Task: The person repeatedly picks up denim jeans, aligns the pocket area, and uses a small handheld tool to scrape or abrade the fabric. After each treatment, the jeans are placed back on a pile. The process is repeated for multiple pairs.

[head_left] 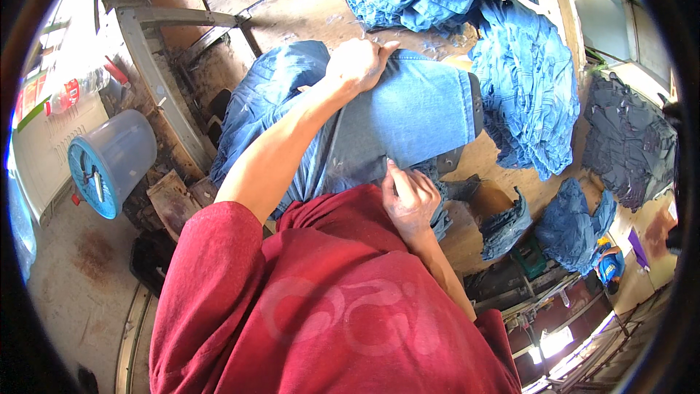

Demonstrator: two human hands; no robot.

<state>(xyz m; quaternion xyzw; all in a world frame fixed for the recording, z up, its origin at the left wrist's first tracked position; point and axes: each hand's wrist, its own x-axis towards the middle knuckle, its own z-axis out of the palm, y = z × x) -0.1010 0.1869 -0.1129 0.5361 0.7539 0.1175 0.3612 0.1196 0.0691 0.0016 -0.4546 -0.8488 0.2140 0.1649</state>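
Head view: we see jeans (426, 98) over a dark board (477, 106) at the chest, left hand (361, 66) gripping the far edge; whether the right hand (410, 201) pinches, we cannot tell. We judge them soft, sturdy, best held by both edges.

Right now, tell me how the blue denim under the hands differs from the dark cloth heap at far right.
The blue denim has a stretch lying smooth; the dark cloth heap is crumpled. The blue denim is much lighter than the dark cloth heap. The left hand and right hand touch the blue denim; neither touches the dark cloth heap. Both are fabric.
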